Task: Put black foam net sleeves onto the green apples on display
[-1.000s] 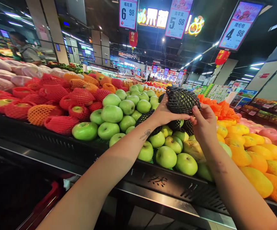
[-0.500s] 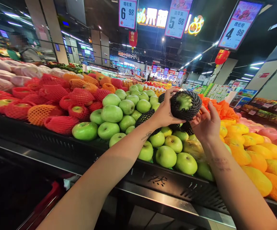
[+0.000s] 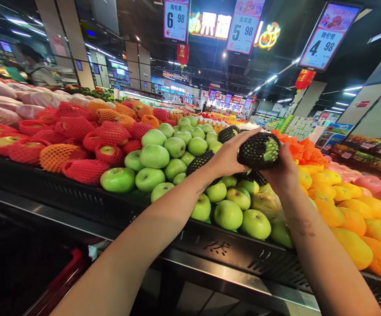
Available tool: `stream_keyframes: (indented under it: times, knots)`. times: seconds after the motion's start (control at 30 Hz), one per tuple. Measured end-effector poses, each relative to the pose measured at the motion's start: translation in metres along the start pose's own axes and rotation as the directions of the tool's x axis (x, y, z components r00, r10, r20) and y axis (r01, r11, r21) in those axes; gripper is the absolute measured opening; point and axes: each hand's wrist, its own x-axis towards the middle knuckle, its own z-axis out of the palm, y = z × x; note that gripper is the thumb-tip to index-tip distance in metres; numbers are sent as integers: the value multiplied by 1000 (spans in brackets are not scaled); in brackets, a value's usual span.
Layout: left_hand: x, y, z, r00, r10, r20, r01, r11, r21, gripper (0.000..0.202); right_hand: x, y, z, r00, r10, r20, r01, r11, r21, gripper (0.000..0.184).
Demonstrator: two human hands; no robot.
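Between my two hands, above the green apples (image 3: 228, 215), is a green apple in a black foam net (image 3: 258, 150). My right hand (image 3: 284, 171) wraps the apple from below and the right, its thumb against the right side. My left hand (image 3: 231, 156) holds it from the left, with a finger stretched along its top; the other fingertips are hidden behind the fruit. Green skin shows through an opening at the net's right end. Another black-netted fruit (image 3: 199, 163) lies beneath my left wrist, and one more (image 3: 229, 133) sits just behind that hand.
Red-netted apples (image 3: 111, 133) fill the left of the display; oranges (image 3: 351, 243) lie on the right. A black crate edge (image 3: 220, 245) with a metal rail runs along the front. Price signs (image 3: 245, 28) hang overhead. A person (image 3: 35, 66) stands at the far left.
The netted apple has turned, so its bare green end now faces further right. My right fingers have closed around it, and my left fingers have straightened along its top.
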Motion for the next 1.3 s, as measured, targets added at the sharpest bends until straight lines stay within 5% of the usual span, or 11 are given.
stream_keyframes:
  times: [0.13,0.33,0.43,0.53,0.63,0.97,1.07,1.23,1.3]
  knots:
    - [0,-1,-1,998,-43,46,44,999,-20,96,0,3,5,992,55,-111,-55,998,6,55]
    - [3,1,-2,942,-328,66,334,908,-253,79,3,2,2,995,86,-43,-72,966,249,24]
    - [7,3,-2,890,-456,9,434,841,-323,57,3,1,1,999,43,-14,-37,949,313,16]
    - [11,8,-4,795,-607,15,541,697,-470,30,2,3,2,999,38,-16,-31,946,322,15]
    - [12,13,-7,745,-667,2,542,603,-585,19,1,6,2,998,68,-16,-60,951,303,17]
    - [14,10,-11,676,-731,-90,509,552,-660,18,-5,1,13,995,71,-74,-52,970,239,27]
    - [13,5,-11,691,-714,-116,517,600,-611,19,-10,0,17,998,30,-55,-17,977,214,26]
    - [10,0,-3,825,-565,-34,504,761,-407,14,-14,-7,17,1000,16,-6,-15,985,171,27]
    - [9,2,-1,871,-482,-93,438,848,-298,17,-13,-10,16,999,41,-24,-36,981,193,31]
